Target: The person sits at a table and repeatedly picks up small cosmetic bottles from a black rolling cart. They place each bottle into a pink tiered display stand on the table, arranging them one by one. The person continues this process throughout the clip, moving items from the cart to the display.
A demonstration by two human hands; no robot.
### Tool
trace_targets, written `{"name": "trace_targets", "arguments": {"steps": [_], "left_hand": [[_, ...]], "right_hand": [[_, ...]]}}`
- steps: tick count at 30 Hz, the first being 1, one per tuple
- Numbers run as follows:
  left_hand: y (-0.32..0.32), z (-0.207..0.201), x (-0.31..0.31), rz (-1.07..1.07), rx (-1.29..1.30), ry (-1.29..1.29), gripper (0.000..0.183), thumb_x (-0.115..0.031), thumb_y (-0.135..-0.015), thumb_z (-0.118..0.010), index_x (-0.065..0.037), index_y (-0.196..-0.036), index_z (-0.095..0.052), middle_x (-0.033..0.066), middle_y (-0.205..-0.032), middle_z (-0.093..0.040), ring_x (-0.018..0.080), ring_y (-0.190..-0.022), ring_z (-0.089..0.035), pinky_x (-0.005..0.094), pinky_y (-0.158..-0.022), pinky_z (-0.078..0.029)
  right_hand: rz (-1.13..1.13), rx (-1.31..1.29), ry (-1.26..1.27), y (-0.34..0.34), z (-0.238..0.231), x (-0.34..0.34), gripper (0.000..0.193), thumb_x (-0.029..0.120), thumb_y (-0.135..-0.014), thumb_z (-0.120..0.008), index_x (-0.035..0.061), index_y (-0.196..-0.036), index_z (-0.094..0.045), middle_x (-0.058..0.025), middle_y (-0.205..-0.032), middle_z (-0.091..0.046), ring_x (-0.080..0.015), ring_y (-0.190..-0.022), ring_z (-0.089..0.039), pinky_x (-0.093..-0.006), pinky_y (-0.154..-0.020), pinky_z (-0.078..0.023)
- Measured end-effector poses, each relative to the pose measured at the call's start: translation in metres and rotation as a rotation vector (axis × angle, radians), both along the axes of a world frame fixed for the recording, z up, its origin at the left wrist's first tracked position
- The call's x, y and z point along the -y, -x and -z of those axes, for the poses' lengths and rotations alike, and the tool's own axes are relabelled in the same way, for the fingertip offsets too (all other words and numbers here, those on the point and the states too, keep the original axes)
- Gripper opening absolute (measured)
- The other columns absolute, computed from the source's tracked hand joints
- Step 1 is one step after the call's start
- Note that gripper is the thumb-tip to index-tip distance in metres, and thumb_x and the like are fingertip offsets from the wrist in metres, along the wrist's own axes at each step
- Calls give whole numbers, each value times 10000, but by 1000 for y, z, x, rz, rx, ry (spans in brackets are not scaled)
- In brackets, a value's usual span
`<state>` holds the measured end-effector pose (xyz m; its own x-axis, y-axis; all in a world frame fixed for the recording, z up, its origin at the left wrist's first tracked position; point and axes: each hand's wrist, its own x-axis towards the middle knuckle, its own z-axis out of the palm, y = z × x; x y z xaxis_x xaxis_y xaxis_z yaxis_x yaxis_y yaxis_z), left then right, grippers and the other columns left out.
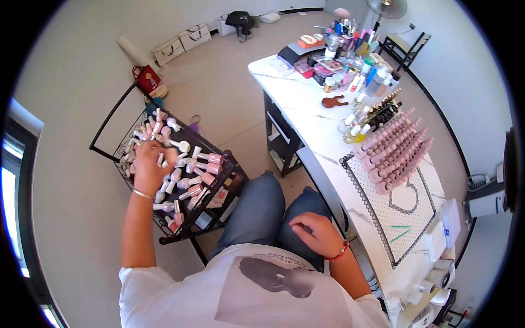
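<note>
Left hand (149, 164) on pink bottles (188, 169), black tray (232, 180).

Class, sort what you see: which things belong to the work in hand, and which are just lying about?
In hand:
left hand
nail polish bottles
black wire tray
rows of pink bottles

Lying about:
shopping bags
green sticks
fan
brown figurine

white t-shirt, blue jeans, wrist bracelets
</note>
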<state>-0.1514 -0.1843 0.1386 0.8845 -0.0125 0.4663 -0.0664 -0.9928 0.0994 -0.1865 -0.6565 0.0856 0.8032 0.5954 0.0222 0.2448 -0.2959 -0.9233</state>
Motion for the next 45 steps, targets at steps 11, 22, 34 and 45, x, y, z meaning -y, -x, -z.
{"name": "trace_targets", "arguments": {"steps": [11,22,34,45], "left_hand": [[22,-36,216,1011,112,-35,254,-152,-698,-729,-96,-945,-707,26,-1083,-629,194,-995,-594,338,-794,-427],[8,-30,237,775,-191,431,615,-79,-672,-831,-45,-1232,-579,162,-1232,-585,364,-1102,-569,433,-943,-456],[3,-27,204,660,-146,337,513,6,-695,-775,-44,-1179,-615,152,-1197,-589,355,-1087,-581,409,-935,-479],[-10,-38,157,444,-91,393,391,16,-765,-705,-22,-1146,-631,183,-1121,-630,388,-1048,-594,424,-923,-484]], "right_hand": [[155,-123,-354,-20,-60,-8,299,78,-889,-724,-10,-1142,-595,-38,-833,-640,-75,-708,-582,-214,-621,-467],[290,412,-19,-37,-173,26,98,59,-843,-744,-2,-847,-667,-43,-709,-653,-80,-635,-603,-228,-565,-464],[966,628,492,-111,-229,244,275,201,-909,-716,2,-768,-589,7,-629,-521,-71,-569,-417,-267,-509,-316],[992,467,816,-179,-96,350,241,254,-794,-771,23,-796,-703,-101,-655,-644,-229,-592,-614,-360,-574,-469]]}}
